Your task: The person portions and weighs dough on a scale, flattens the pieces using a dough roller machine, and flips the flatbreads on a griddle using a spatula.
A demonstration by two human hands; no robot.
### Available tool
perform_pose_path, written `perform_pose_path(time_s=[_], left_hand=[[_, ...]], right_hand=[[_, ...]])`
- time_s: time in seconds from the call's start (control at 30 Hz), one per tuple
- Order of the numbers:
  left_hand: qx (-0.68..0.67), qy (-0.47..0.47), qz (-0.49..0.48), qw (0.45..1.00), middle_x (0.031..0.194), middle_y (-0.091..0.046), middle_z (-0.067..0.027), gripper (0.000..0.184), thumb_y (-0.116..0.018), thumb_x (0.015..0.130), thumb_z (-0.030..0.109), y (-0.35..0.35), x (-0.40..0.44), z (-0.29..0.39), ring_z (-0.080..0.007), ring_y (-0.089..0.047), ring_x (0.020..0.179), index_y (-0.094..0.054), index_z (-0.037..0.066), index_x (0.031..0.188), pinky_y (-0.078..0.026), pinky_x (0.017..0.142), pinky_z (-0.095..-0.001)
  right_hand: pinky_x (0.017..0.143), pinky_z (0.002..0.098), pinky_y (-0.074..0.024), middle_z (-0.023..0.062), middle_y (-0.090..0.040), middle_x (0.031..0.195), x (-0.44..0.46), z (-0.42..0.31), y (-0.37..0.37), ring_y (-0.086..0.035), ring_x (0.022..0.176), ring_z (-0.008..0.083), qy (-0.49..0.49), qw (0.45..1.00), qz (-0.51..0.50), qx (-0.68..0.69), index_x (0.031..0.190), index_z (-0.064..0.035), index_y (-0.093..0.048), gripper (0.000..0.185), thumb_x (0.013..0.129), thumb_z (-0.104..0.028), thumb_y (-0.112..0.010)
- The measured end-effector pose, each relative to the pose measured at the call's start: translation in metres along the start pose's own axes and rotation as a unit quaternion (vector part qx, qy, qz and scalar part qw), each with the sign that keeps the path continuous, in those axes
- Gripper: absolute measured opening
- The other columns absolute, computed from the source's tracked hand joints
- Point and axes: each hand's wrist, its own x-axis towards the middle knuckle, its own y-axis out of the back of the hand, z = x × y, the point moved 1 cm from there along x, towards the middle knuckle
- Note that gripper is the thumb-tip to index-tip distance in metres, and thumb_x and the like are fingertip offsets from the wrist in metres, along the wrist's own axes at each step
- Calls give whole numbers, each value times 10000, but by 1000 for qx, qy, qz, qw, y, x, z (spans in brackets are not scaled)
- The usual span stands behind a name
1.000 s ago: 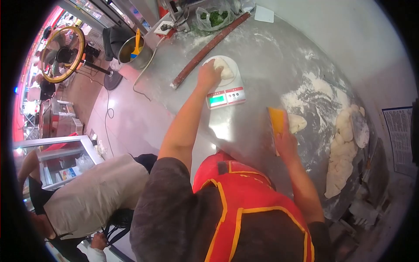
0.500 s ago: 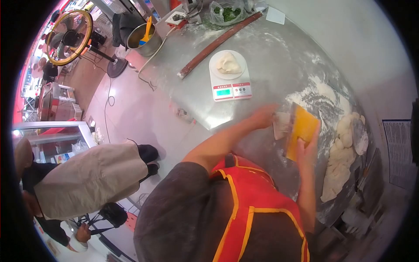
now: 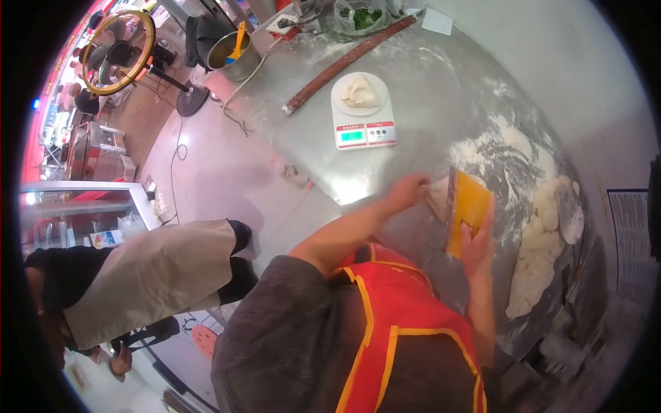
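My right hand (image 3: 476,244) grips a yellow dough scraper (image 3: 469,206), its thumb on the near end of the broad face. The scraper stands tilted across a pale piece of dough (image 3: 436,197), hiding part of it. At that dough's left end, my left hand (image 3: 410,190) is closed with its fingertips pinching the edge. Farther up the table, a lump of dough (image 3: 361,93) rests on a white digital scale (image 3: 365,133) with a lit display. A long mass of dough (image 3: 533,265) lies to the right of my right hand.
Loose flour (image 3: 506,148) covers the metal table (image 3: 303,141) at right. A long rolling pin (image 3: 351,65) lies behind the scale, near a bag of greens (image 3: 359,19). A metal pot (image 3: 237,67) stands at the back left. Another person in a beige apron (image 3: 162,275) is at left.
The scraper and my right hand have shifted slightly left, and the scraper is turned more edge-on over the dough. My left hand stays at the dough's edge. The person at left has moved.
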Motion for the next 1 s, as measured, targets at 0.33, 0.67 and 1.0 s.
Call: perform_pose_path(time_s=[0.33, 0.67, 1.0], left_hand=[[7, 35, 415, 909, 880, -623, -177, 348, -650, 810, 169, 178, 47, -20, -331, -613, 808, -513, 29, 1098, -469, 752, -392], [56, 30, 364, 929, 705, -636, -115, 232, -637, 809, 144, 190, 63, -50, -204, -589, 626, -654, -1, 990, -458, 618, -326], [14, 97, 365, 926, 811, -657, -153, 237, -619, 829, 210, 192, 49, -36, -280, -636, 734, -644, 36, 988, -487, 692, -358]], right_hand=[[702, 477, -490, 278, -604, 1035, 33, -45, -10, -606, 856, 460, 169, 986, 14, -6, 1470, -143, -114, 701, 880, -107, -492], [614, 491, -483, 250, -630, 857, 142, -159, -100, -626, 720, 412, 326, 939, -70, -88, 1473, -211, -113, 753, 846, -72, -507], [641, 503, -468, 233, -629, 759, 167, -193, -136, -612, 707, 426, 279, 918, -165, -229, 1474, -205, -99, 798, 802, -19, -488]])
